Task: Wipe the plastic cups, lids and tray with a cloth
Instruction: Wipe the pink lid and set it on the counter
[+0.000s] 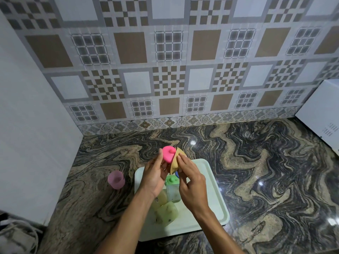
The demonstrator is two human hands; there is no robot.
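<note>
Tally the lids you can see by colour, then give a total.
Pink lid, held in the left hand: 1
Green lid, on a cup: 1
Blue lid, partly hidden: 1
Total: 3

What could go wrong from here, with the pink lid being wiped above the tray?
1. The left hand holds the pink lid at its edge while the right hand presses the cloth against it; the lid may slip onto the cups below.
2. Those cups stand crowded on the tray under both forearms, so a lowered arm might tip one.
3. The pink cup stands apart on the counter, off the tray, and could be skipped.
</note>
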